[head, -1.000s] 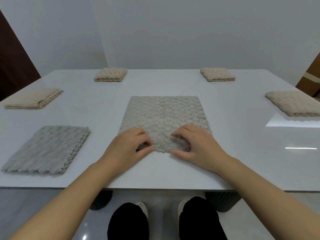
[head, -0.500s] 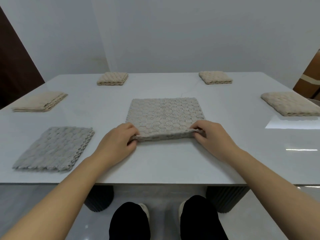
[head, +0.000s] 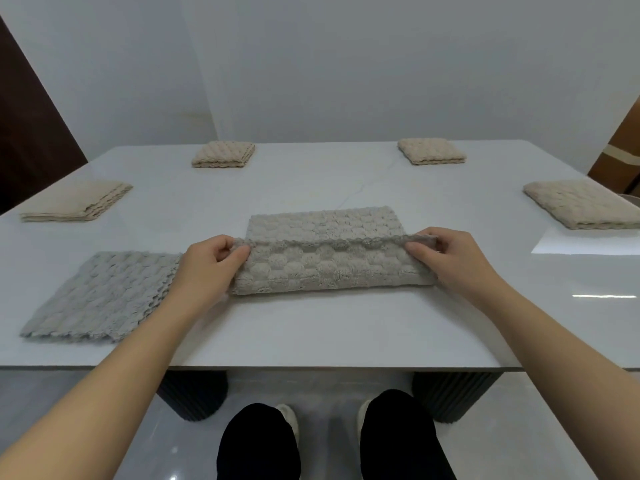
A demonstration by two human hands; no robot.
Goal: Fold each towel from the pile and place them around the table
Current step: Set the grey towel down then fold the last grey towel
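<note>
A grey towel (head: 332, 268) lies at the middle of the white counter (head: 311, 327), near its front edge, half folded: its near edge is lifted and carried over the far part. The left hand (head: 207, 268) pinches the left end of that lifted edge between thumb and fingers; the right hand (head: 453, 261) pinches the right end the same way. A folded grey towel (head: 100, 296) lies flat just left of the left hand. Four folded beige towels sit well apart: left (head: 76, 206), far left (head: 223, 154), far right (head: 431, 151), right (head: 581, 207).
</note>
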